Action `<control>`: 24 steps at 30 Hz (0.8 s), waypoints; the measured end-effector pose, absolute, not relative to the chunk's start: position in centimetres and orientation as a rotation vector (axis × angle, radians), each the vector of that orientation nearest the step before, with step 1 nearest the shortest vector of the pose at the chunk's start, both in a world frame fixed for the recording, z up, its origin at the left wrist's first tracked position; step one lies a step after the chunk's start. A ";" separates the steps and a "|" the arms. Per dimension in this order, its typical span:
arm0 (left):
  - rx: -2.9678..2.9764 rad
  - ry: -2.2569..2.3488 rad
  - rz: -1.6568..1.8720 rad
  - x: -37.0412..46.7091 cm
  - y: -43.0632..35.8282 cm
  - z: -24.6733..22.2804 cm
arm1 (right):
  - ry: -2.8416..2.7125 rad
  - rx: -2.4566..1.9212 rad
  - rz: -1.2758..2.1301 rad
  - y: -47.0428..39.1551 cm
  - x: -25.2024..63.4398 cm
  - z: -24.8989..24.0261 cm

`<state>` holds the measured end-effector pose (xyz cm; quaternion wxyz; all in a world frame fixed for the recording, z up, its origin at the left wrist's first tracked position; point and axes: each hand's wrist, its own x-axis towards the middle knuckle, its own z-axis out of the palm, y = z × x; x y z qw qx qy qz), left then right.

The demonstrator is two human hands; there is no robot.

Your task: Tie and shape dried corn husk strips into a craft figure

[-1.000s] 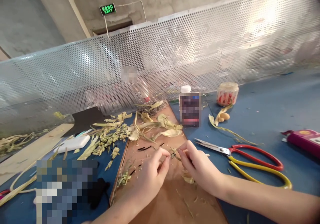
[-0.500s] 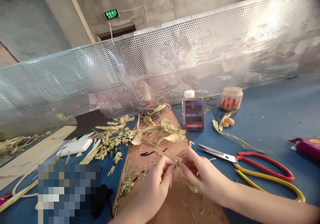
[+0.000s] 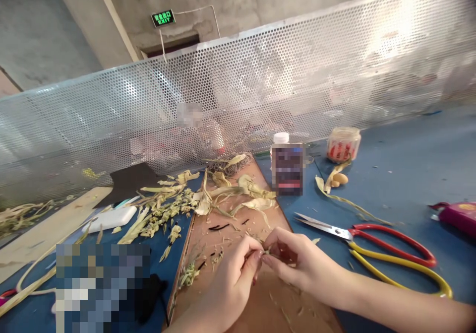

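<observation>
Above a brown board (image 3: 275,298), my left hand (image 3: 238,268) and my right hand (image 3: 293,256) meet fingertip to fingertip. Both are closed in a pinch on a small piece of dried husk (image 3: 266,251), pale green and mostly covered by the fingers. Beyond the hands, curled dried husks (image 3: 256,204) lie across the board. Small knotted husk bits (image 3: 189,276) and dark scraps (image 3: 219,228) are left of my left hand. To the right of my right hand, scissors (image 3: 344,233) with one red and one yellow handle lie partly open on the blue table.
A white-capped bottle (image 3: 281,138), its front blurred, and a glass jar (image 3: 344,144) stand behind. More knotted husk strips (image 3: 169,214) and a white case (image 3: 111,218) lie left. A perforated metal screen (image 3: 238,90) borders the blue table (image 3: 409,174). A magenta object (image 3: 461,217) sits far right.
My right hand has moved slightly down and left, and its fingertips are now closer to my left hand's. The small husk piece is more covered. The view has shifted slightly.
</observation>
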<state>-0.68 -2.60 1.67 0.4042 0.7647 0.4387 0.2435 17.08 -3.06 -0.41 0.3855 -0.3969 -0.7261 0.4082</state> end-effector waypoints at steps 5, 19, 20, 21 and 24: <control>1.895 1.077 0.618 -0.8 -2.9 1.7 | -1.744 -0.970 1.163 -3.2 17.0 -0.6; 1.765 1.027 0.679 -0.6 -3.2 1.8 | -1.663 -0.919 1.285 -3.3 17.1 -0.5; 1.750 1.022 0.682 -0.6 -3.0 1.8 | -1.670 -0.925 1.292 -3.2 17.1 -0.3; 1.736 1.017 0.687 -0.7 -2.9 1.8 | -1.676 -0.933 1.296 -3.2 17.1 -0.2; 1.708 0.999 0.688 -0.7 -2.6 1.8 | -1.692 -0.959 1.281 -3.2 17.2 0.1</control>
